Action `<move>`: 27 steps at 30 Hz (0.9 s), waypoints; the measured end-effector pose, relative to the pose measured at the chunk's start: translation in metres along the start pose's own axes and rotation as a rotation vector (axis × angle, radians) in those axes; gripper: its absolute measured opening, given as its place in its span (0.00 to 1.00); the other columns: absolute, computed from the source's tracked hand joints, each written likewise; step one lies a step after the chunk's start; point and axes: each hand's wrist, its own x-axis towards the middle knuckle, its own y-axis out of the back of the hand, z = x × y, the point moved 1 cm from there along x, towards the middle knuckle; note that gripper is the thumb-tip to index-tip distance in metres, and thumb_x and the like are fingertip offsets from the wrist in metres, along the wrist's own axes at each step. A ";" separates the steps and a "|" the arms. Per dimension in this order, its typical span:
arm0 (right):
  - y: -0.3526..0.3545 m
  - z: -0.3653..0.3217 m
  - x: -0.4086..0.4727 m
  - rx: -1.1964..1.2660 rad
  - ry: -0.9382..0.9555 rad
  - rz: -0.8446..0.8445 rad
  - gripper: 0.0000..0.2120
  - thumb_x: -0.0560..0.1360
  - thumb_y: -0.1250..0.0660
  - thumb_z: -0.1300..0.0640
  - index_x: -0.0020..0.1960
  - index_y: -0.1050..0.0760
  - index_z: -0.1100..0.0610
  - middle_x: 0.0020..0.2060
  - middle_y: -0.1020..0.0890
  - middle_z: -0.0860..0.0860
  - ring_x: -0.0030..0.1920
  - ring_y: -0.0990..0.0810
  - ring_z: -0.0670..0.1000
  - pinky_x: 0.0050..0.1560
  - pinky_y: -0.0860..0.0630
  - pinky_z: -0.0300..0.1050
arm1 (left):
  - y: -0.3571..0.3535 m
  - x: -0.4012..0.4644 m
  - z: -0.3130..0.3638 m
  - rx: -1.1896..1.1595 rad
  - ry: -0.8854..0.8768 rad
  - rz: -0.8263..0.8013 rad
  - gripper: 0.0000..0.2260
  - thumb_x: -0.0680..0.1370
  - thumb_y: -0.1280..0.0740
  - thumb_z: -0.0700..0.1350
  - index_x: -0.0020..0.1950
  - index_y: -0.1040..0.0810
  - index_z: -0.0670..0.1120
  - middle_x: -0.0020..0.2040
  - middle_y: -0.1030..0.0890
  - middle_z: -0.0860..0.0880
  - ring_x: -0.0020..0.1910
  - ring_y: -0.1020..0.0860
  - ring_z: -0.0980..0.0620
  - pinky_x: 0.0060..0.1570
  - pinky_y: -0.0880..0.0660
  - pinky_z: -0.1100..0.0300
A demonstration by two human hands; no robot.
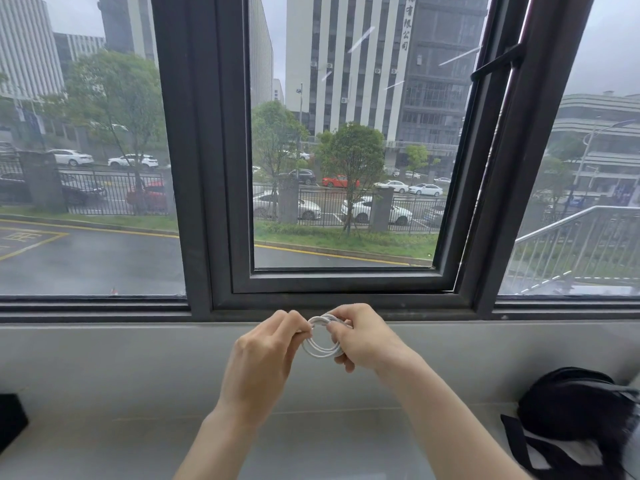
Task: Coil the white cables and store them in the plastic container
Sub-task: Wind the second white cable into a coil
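The left hand has its fingers curled and pinches one side of a thin white cable wound into a small round coil. The right hand has its fingers curled too and grips the other side of the coil, with the loops running under its thumb. So both hands hold the same coil, and the coil hangs in the air between them, a little way above the wide pale grey stone window ledge.

The step now looks like tidying the end of the cable so the loops stay together. I cannot see the loose end, because the fingers hide it. To do this well, I think the right hand should keep a firm but soft hold, so the loops stay the same size and lie flat on each other. The left hand can then tuck the end round the loops. Pulling hard could squash the ring or make a loop pop out.

Up from the coil, past the back of the ledge, is the dark metal window frame, and past it a wet street with cars and trees. Low on the right of the coil, a black round fabric bag with straps sits on the ledge. Far to the left of the coil, a flat black thing shows at the edge. The plastic container is not in view, so I think the storing part is not yet done.
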 end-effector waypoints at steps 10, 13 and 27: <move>0.000 0.010 0.006 0.062 -0.088 0.010 0.07 0.82 0.40 0.57 0.57 0.26 0.56 0.40 0.21 0.53 0.29 0.21 0.50 0.24 0.30 0.40 | -0.013 -0.010 -0.001 -0.017 0.007 -0.060 0.06 0.77 0.28 0.39 0.46 0.23 0.48 0.42 0.22 0.56 0.37 0.22 0.55 0.33 0.23 0.56; -0.004 0.012 0.007 0.097 -0.014 0.023 0.05 0.81 0.39 0.57 0.55 0.27 0.56 0.42 0.21 0.54 0.29 0.20 0.51 0.24 0.30 0.42 | -0.016 -0.004 0.002 -0.176 0.275 -0.005 0.07 0.77 0.28 0.41 0.42 0.23 0.50 0.38 0.19 0.57 0.37 0.20 0.58 0.37 0.21 0.59; -0.010 0.029 0.011 0.055 -0.060 0.101 0.10 0.83 0.39 0.54 0.57 0.20 0.53 0.36 0.18 0.53 0.28 0.19 0.52 0.23 0.26 0.40 | -0.027 -0.004 0.015 -0.300 0.528 0.064 0.09 0.74 0.24 0.41 0.37 0.18 0.53 0.35 0.16 0.57 0.37 0.18 0.56 0.39 0.23 0.64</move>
